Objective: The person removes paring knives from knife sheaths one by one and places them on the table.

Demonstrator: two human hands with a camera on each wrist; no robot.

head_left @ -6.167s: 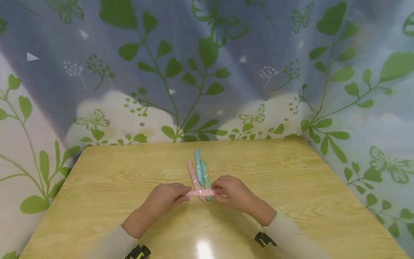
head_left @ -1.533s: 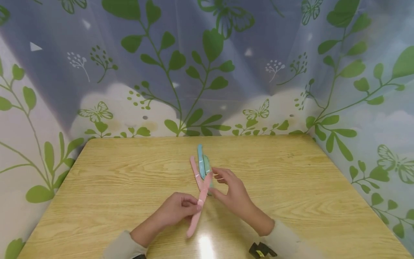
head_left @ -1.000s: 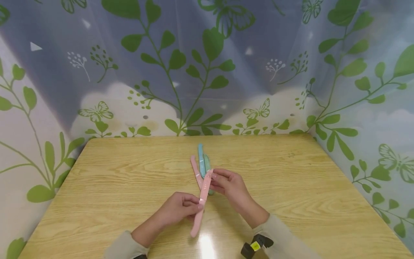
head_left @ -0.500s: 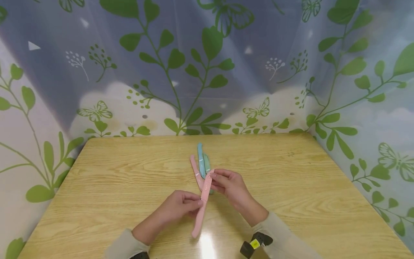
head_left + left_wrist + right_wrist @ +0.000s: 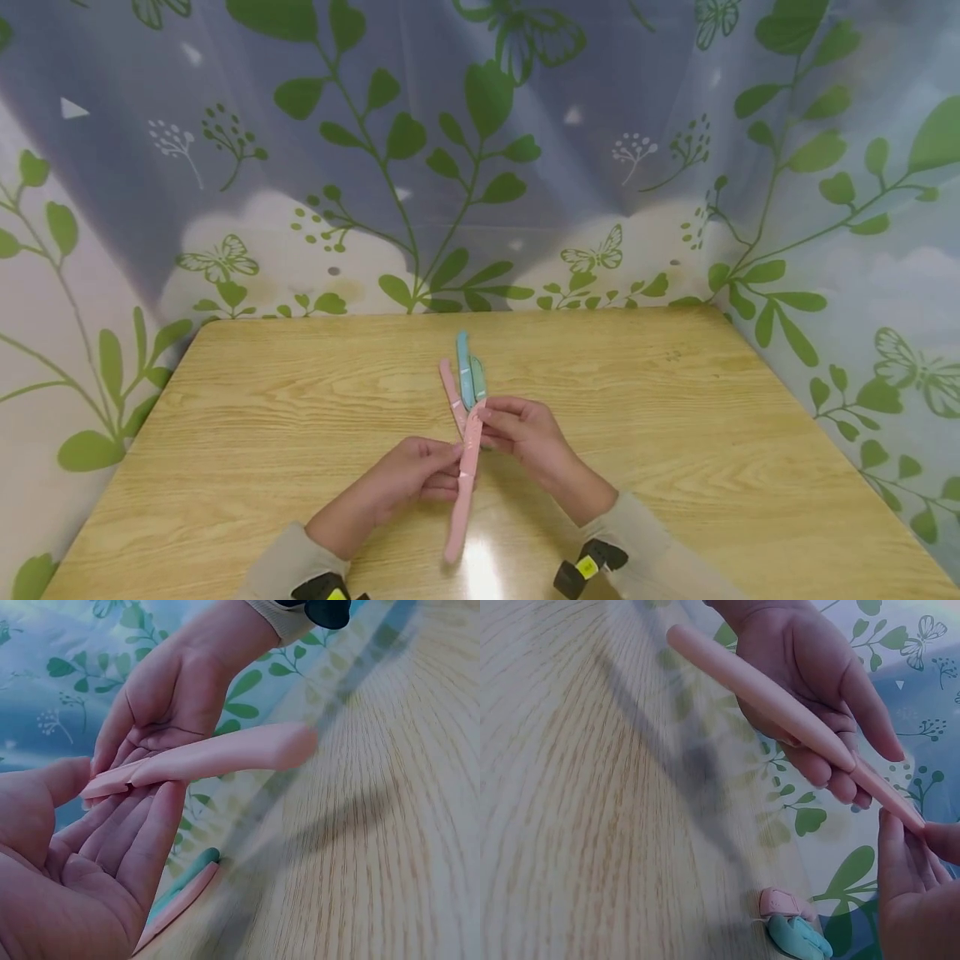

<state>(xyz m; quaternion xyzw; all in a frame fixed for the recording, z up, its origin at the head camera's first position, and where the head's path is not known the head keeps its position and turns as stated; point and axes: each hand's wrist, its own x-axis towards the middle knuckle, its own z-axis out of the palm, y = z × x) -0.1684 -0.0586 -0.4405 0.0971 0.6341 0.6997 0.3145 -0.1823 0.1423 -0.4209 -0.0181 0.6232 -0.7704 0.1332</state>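
A pink sheathed knife [image 5: 459, 517] hangs between both hands over the table, its thick rounded handle pointing toward me. My right hand [image 5: 536, 446] pinches the far, sheath end between thumb and fingers. Straight fingers of my left hand [image 5: 420, 475] lie under the knife's middle, where a pale band marks the joint. In the right wrist view, the thumb of the left hand [image 5: 802, 682] stands apart from the knife. Just beyond lie another pink knife [image 5: 448, 387], a blue knife [image 5: 465, 375] and a green knife [image 5: 478, 379], partly hidden.
The wood-grain table [image 5: 300, 400] spans the view below. A leaf-printed curtain [image 5: 405, 200] stands behind it and along both sides. Dark wrist cameras [image 5: 588, 571] sit on the sleeves.
The held knife has turned from crosswise to pointing away from me. My right hand has taken its far end again, and the left thumb has slid off its face.
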